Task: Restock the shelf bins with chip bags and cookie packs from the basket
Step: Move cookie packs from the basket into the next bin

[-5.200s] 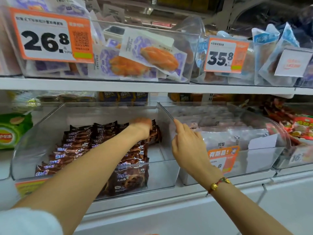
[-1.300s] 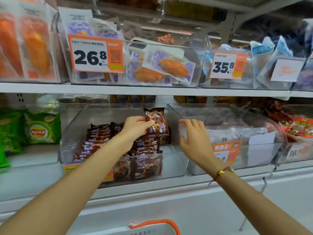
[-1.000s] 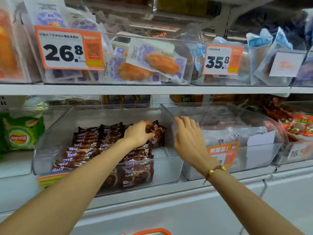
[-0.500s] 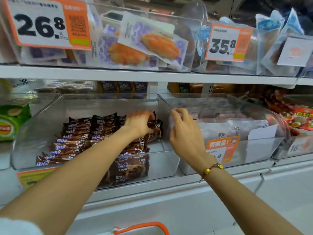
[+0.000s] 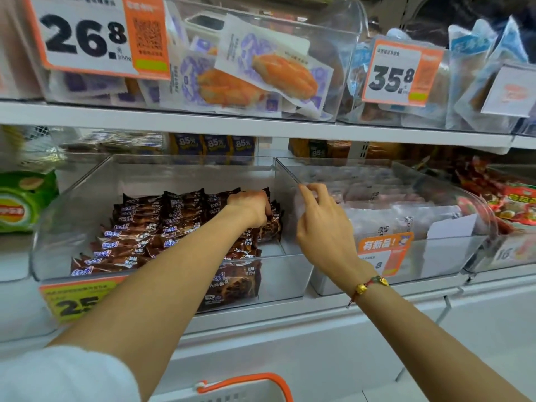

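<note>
Left hand (image 5: 251,206): curled down on brown cookie packs (image 5: 162,227) in clear bin (image 5: 87,184) | Right hand (image 5: 322,227): bin wall (image 5: 285,172) was touched, fingers loose, nothing held

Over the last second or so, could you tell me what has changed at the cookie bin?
The left hand lowered the brown cookie pack it held up into the clear bin, pressing it among the other packs. The right hand stayed on the bin's right wall.
</note>
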`<state>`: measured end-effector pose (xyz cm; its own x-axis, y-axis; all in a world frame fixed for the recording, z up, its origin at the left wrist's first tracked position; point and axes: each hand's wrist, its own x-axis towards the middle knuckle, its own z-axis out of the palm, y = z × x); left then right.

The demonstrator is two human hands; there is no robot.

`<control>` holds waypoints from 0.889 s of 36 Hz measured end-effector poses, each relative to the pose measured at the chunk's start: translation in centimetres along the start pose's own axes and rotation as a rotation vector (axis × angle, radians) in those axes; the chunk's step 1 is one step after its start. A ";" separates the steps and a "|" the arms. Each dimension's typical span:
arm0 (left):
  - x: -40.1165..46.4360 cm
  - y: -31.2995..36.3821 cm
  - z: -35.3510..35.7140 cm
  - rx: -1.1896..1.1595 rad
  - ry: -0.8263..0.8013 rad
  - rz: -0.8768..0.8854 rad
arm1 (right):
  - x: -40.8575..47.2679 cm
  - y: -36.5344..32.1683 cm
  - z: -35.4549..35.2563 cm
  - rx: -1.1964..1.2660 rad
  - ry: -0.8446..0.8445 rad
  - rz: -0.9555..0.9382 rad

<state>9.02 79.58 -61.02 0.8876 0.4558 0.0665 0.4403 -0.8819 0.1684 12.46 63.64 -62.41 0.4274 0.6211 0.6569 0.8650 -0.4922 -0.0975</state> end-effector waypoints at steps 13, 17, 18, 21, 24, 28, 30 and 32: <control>-9.9 -1.7 -1.9 -0.279 0.316 0.051 | -3.0 -1.6 -2.7 0.005 0.053 -0.113; -15.7 -2.2 -0.9 -0.417 0.451 0.052 | -6.5 -3.2 -3.9 0.110 -0.022 -0.224; -17.2 -2.4 -0.3 -0.413 0.472 0.058 | -7.5 -3.5 -4.0 0.128 -0.079 -0.224; -20.7 -3.2 2.2 -0.367 0.525 0.092 | -10.4 -4.4 -3.6 0.188 -0.229 -0.183; -23.1 -3.5 4.9 -0.315 0.592 0.121 | -12.7 -5.6 -3.2 0.233 -0.330 -0.187; -25.9 -3.1 7.7 -0.437 0.497 0.048 | -15.4 -7.2 -1.6 0.187 -0.588 -0.199; -26.7 -3.4 9.2 -0.428 0.364 -0.014 | -16.5 -7.7 -0.5 0.145 -0.700 -0.205; -27.3 -3.8 10.7 -0.446 0.243 -0.063 | -17.5 -8.2 0.7 0.108 -0.797 -0.208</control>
<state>-15.40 69.21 -73.97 0.7808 0.5677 0.2610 0.3439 -0.7392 0.5791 -1.95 57.22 -73.60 0.2786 0.9590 -0.0526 0.9502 -0.2832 -0.1305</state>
